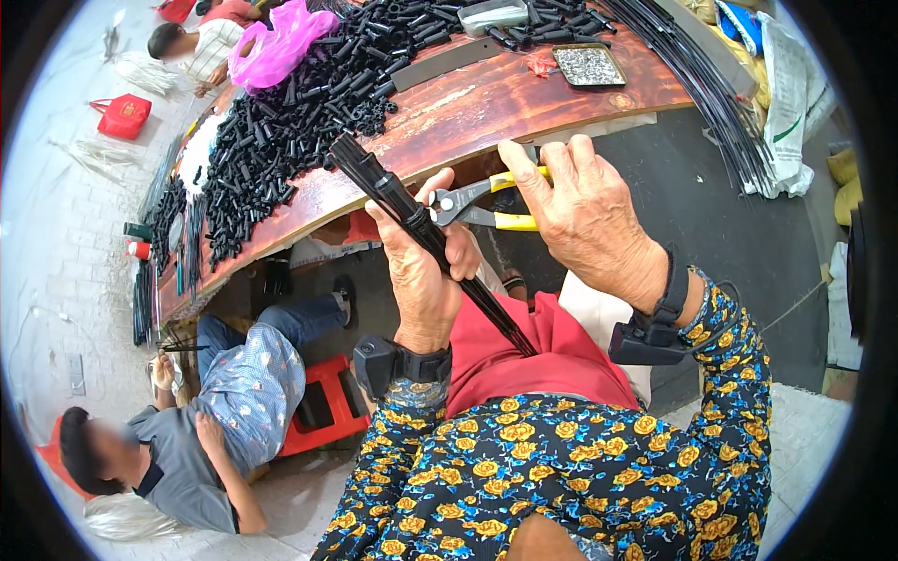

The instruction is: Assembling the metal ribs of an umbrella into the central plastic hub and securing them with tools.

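My left hand [423, 271] grips a bundle of thin black rods [393, 198] that runs from my lap up toward the table edge. My right hand [585, 210] holds yellow-handled pliers [486, 204], whose jaws touch the bundle just above my left thumb. A black device is strapped to each wrist. A red cloth [552, 360] lies over my lap under the bundle's lower end.
A brown wooden table [486, 103] carries a heap of short black tubes [290, 122], a tray of small metal parts [587, 65] and a pink plastic bag [281, 42]. Long black rods [711, 89] lie at right. A person sits on a red stool [323, 402] at lower left.
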Demonstrator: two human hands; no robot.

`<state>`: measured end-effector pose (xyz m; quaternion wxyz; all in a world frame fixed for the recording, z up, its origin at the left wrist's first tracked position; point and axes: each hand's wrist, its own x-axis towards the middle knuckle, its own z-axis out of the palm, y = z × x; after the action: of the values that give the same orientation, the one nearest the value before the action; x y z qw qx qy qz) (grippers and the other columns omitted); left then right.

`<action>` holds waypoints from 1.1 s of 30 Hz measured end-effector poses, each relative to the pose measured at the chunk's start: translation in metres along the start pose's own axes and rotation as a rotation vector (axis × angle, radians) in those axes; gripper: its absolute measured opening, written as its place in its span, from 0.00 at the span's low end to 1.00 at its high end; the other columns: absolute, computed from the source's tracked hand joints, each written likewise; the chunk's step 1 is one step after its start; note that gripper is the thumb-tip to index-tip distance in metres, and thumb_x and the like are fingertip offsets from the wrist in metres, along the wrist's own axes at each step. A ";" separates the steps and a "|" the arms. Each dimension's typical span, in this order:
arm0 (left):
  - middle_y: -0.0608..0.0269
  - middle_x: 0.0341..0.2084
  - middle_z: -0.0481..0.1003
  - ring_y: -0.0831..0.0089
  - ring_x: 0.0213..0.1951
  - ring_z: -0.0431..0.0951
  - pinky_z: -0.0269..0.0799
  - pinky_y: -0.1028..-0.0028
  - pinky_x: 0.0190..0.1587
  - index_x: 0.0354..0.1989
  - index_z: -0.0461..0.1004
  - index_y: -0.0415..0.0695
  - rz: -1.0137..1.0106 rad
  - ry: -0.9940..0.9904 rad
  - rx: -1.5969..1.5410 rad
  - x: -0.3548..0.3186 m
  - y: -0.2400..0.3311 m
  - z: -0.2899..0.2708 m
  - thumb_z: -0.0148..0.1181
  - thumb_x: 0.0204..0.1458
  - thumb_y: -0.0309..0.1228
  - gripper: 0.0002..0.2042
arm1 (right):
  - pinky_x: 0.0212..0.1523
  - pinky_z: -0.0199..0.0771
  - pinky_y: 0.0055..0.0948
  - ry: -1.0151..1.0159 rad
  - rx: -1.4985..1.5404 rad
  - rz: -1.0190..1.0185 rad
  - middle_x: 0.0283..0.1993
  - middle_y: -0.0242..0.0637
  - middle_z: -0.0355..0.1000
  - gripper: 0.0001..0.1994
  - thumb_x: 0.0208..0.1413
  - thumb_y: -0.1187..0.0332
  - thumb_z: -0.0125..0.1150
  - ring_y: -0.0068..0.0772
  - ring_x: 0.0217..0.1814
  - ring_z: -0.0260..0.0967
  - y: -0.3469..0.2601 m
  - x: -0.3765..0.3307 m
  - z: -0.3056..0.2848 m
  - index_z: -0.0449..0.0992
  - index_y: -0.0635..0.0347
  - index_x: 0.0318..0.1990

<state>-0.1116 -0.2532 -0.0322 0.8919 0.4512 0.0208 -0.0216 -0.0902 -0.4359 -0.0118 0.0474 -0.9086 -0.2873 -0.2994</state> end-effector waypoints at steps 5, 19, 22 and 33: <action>0.71 0.08 0.58 0.79 0.10 0.54 0.51 0.77 0.15 0.54 0.68 0.40 0.037 0.103 0.059 -0.003 -0.002 -0.001 0.35 0.52 0.70 0.42 | 0.26 0.73 0.26 -0.052 0.017 0.112 0.32 0.40 0.62 0.17 0.49 0.68 0.56 0.37 0.39 0.64 -0.014 -0.003 0.005 0.68 0.66 0.47; 0.70 0.08 0.60 0.79 0.08 0.55 0.48 0.77 0.12 0.41 0.74 0.37 0.128 0.264 0.050 -0.003 -0.004 -0.003 0.39 0.55 0.66 0.37 | 0.29 0.75 0.30 0.018 0.210 0.403 0.33 0.40 0.62 0.16 0.40 0.74 0.61 0.42 0.39 0.64 -0.058 -0.020 0.034 0.67 0.60 0.40; 0.70 0.08 0.60 0.79 0.08 0.55 0.49 0.78 0.12 0.41 0.73 0.37 0.163 0.273 0.047 -0.001 -0.005 -0.005 0.40 0.55 0.66 0.37 | 0.30 0.75 0.33 0.024 0.250 0.429 0.33 0.40 0.64 0.16 0.40 0.75 0.60 0.43 0.39 0.65 -0.067 -0.024 0.038 0.67 0.60 0.40; 0.71 0.06 0.56 0.79 0.09 0.53 0.48 0.77 0.13 0.49 0.71 0.38 0.076 0.203 0.052 -0.002 -0.001 -0.007 0.38 0.52 0.69 0.41 | 0.35 0.72 0.36 -0.093 0.353 0.325 0.36 0.45 0.61 0.16 0.44 0.76 0.58 0.46 0.42 0.62 -0.046 -0.018 0.022 0.66 0.64 0.43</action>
<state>-0.1142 -0.2480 -0.0368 0.8733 0.4746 0.0934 0.0574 -0.1163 -0.4014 -0.0437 0.2395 -0.9334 -0.1870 -0.1909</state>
